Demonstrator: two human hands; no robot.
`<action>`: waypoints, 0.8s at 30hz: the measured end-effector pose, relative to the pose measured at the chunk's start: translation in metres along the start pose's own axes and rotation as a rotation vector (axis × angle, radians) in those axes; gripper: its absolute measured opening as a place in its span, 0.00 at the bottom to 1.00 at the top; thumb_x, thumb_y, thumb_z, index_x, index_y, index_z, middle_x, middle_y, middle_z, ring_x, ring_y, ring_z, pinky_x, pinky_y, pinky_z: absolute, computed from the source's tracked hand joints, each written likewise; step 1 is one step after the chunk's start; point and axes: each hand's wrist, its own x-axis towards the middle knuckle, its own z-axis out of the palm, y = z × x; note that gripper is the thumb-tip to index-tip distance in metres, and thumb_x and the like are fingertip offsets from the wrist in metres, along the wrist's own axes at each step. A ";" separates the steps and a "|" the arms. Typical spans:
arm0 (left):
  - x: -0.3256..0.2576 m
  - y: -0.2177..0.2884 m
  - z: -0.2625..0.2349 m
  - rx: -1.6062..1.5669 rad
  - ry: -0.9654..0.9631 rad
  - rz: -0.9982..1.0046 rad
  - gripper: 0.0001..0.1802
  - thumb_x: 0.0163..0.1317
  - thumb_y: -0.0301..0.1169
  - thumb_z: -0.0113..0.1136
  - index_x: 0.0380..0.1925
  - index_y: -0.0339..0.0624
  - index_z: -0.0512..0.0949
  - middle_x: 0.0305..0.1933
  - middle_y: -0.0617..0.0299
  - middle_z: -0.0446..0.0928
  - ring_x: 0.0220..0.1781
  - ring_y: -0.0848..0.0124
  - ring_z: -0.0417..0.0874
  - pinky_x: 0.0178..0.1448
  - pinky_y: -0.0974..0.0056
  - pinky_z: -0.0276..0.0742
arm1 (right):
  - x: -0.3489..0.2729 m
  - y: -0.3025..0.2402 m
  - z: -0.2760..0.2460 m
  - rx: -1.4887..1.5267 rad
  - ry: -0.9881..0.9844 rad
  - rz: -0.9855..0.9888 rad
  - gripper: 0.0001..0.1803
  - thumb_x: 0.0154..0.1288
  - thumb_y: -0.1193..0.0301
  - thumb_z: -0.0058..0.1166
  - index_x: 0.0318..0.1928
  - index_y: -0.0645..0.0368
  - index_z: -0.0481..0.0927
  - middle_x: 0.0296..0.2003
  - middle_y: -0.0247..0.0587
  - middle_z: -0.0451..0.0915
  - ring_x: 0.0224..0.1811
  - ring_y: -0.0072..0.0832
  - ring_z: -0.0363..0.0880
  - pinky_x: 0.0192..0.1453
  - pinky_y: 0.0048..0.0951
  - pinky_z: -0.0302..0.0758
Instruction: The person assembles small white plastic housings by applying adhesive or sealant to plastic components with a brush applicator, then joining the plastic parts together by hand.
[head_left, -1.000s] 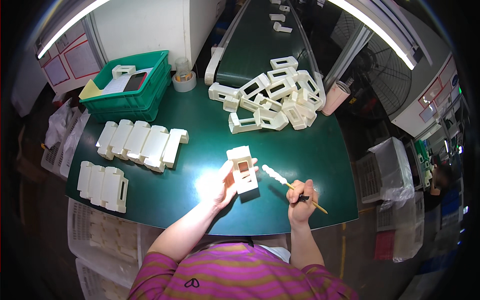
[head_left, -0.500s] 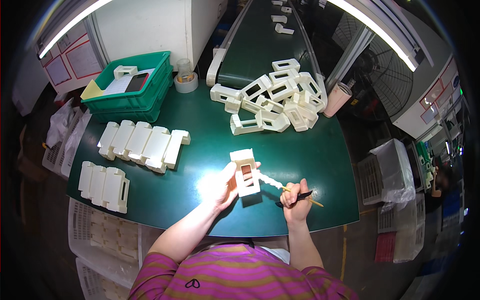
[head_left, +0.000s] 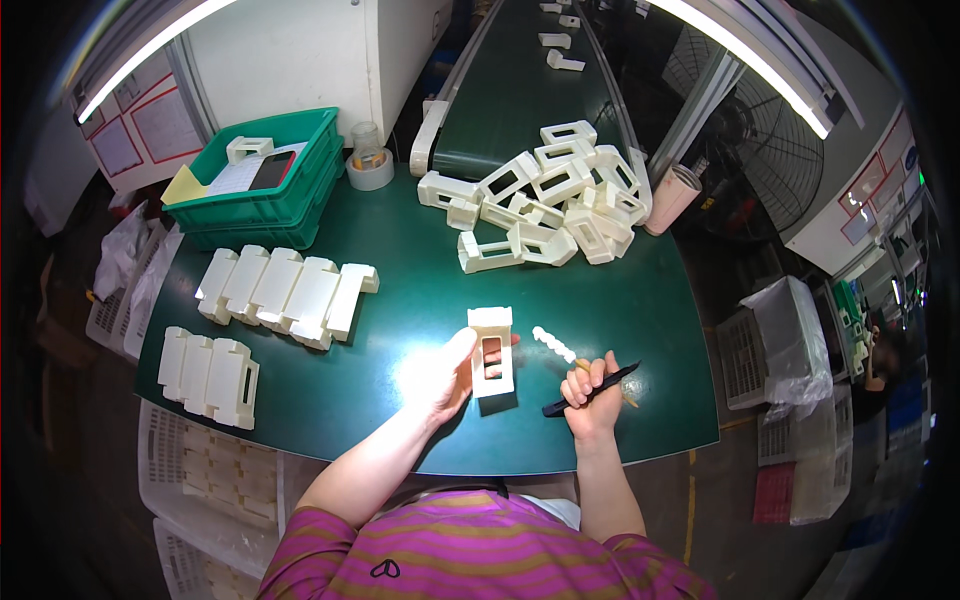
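Note:
My left hand [head_left: 447, 378] is closed around a white plastic housing [head_left: 491, 322] with a rectangular window, held upright above the green table; fingers show through the window. In my right hand [head_left: 595, 408] are two things: a thin wooden stick with a lumpy white wrapped end [head_left: 553, 344], and a black pen-like tool [head_left: 617, 377] lying across the fingers. The white end of the stick points toward the housing and stands apart from it. What the black tool is, I cannot make out.
A heap of similar white housings [head_left: 562, 181] lies at the conveyor belt's [head_left: 520, 105] near end. Two rows of housings [head_left: 272, 290] sit on the left. Behind them stand stacked green crates [head_left: 318, 165], a tape roll holding a glass jar [head_left: 371, 172], and a pinkish cylinder [head_left: 674, 197] at right.
The stick's white end has moved away from the housing. The housing has turned more upright in my left hand, and the black tool has swung to a steeper slant.

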 end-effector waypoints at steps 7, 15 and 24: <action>0.002 -0.013 -0.019 -0.110 0.213 -0.010 0.27 0.57 0.40 0.59 0.52 0.32 0.68 0.49 0.50 0.73 0.49 0.63 0.76 0.52 0.59 0.74 | 0.000 0.001 -0.003 0.003 -0.044 0.029 0.27 0.71 0.57 0.28 0.14 0.54 0.61 0.12 0.34 0.59 0.12 0.21 0.54 0.15 0.21 0.51; -0.001 -0.007 -0.010 -0.120 0.250 -0.006 0.24 0.58 0.38 0.58 0.50 0.35 0.69 0.45 0.54 0.75 0.44 0.67 0.76 0.47 0.64 0.73 | 0.002 0.003 -0.009 0.028 -0.051 0.089 0.26 0.71 0.57 0.27 0.17 0.54 0.62 0.14 0.34 0.59 0.13 0.21 0.55 0.17 0.22 0.53; 0.000 -0.010 -0.014 -0.121 0.273 0.010 0.25 0.57 0.38 0.60 0.50 0.34 0.69 0.45 0.55 0.75 0.43 0.67 0.77 0.45 0.63 0.74 | 0.002 0.003 -0.009 0.036 -0.061 0.092 0.25 0.71 0.57 0.28 0.17 0.55 0.62 0.14 0.34 0.59 0.14 0.22 0.56 0.17 0.22 0.54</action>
